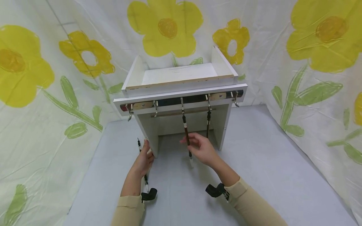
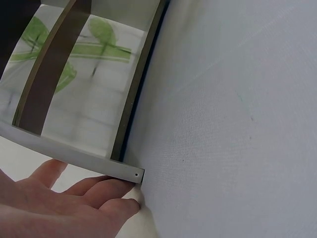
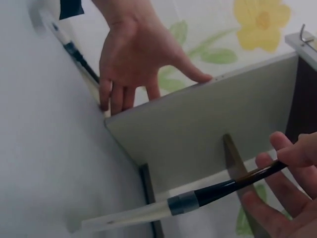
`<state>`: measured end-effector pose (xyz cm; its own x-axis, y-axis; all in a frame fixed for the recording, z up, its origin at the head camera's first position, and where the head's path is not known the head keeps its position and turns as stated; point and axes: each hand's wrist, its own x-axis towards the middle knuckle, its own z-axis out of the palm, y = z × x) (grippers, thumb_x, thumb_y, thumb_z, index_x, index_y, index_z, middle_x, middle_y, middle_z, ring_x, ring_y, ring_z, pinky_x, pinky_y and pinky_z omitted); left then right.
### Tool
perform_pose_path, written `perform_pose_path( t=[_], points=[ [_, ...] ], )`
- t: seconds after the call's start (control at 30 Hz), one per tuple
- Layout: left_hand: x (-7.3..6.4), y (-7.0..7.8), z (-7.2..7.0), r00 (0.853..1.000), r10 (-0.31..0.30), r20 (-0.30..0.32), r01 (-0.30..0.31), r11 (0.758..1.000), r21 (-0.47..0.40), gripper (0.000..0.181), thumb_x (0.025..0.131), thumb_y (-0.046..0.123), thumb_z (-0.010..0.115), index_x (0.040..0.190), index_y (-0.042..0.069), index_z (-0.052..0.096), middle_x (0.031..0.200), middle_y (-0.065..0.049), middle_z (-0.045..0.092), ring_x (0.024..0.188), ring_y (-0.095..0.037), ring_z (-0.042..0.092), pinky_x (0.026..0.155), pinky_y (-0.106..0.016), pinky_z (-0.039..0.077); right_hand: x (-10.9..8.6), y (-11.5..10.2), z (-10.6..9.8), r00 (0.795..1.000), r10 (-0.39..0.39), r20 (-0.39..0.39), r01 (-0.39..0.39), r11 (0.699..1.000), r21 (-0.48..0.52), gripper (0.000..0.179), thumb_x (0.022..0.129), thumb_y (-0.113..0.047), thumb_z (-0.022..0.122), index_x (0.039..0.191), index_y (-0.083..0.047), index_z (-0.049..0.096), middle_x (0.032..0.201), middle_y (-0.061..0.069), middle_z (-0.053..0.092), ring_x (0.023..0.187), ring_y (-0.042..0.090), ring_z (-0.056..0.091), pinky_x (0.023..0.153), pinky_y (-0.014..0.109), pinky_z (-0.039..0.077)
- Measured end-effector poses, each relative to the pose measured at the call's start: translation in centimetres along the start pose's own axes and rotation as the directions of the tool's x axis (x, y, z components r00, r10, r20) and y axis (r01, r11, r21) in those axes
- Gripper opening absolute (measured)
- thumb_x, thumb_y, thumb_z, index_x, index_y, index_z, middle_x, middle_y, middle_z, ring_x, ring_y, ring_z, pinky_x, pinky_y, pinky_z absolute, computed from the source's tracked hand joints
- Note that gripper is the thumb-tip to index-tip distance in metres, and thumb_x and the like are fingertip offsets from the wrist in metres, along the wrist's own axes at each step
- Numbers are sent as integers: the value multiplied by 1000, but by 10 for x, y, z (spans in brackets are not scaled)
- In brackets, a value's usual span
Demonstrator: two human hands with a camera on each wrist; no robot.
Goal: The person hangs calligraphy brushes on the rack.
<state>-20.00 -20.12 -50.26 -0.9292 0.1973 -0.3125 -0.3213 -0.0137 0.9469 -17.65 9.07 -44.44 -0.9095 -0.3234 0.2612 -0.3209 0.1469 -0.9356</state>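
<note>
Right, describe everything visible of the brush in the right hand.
The brush is slim, with a glossy brown handle, darker section, bluish band and pale tip that seems covered by a translucent, plastic-looking cap. It hangs tip down, slightly tilted, its top apparently on the middle hook. The right hand holds its handle between thumb and fingers.

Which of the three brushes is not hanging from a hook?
The brush lying on the table, left of the white stand and beside the left hand: this one. The other two hang from hooks, one held in the right hand.
</note>
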Motion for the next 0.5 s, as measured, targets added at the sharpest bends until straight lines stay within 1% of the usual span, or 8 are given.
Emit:
perform_pose_path(
  t=[0.1, 0.17, 0.3, 0.37, 0.43, 0.5],
  points=[
    [0, 0, 0, 1000, 1, 1, -1, 1000, -4, 96, 93, 82, 22, 164, 23, -1, 165, -31, 10, 153, -45, 12, 124, -55, 8, 1, 1, -1, 1000, -16, 6, 16, 1000, -1, 35, 96, 6, 62, 130, -4, 61, 126, 9, 71, 124, 26, 64, 98, 42, 53],
    [0, 1, 1, 1000, 2, -1, -2, 1000, 1, 95, 93, 83, 22, 164, 24, -2, 165, -31, 10, 153, -45, 12, 124, -55, 8, 1, 2, -1, 999, -38, 12, 38, 999, -10, 42, 96, 6, 62, 136, -6, 58, 131, 7, 69, 127, 25, 62, 102, 42, 52],
    [-1, -1, 0, 1000, 0, -6, 0, 1000, 8, 95, 92, 83, 22, 164, 26, -3, 165, -30, 9, 153, -46, 12, 124, -56, 8, -1, 2, -2, 996, -95, -3, 94, 994, -46, 58, 94, 10, 61, 148, -5, 47, 145, 11, 58, 133, 29, 57, 106, 44, 49],
    [-1, 0, 0, 1000, -3, -8, 3, 1000, 9, 95, 92, 84, 23, 164, 27, -3, 166, -29, 9, 153, -46, 12, 124, -56, 8, -3, 0, -3, 993, -119, -25, 117, 991, -67, 62, 93, 12, 61, 151, -5, 44, 150, 14, 52, 136, 32, 53, 106, 44, 49],
    [-2, 0, 0, 1000, -3, -2, 3, 1000, 13, 95, 92, 83, 22, 164, 25, -3, 165, -30, 8, 153, -46, 12, 124, -56, 8, -5, -3, -5, 989, -143, -45, 139, 987, -82, 63, 92, 14, 60, 151, -4, 44, 153, 16, 48, 138, 34, 50, 106, 44, 48],
    [-1, 2, 1, 1000, 0, 5, -1, 1000, 15, 95, 93, 82, 21, 164, 24, -3, 165, -30, 9, 153, -46, 12, 124, -56, 8, -7, -8, -8, 984, -171, -57, 165, 982, -95, 62, 93, 14, 60, 150, -5, 45, 154, 14, 48, 140, 32, 49, 107, 42, 48]
  ],
)
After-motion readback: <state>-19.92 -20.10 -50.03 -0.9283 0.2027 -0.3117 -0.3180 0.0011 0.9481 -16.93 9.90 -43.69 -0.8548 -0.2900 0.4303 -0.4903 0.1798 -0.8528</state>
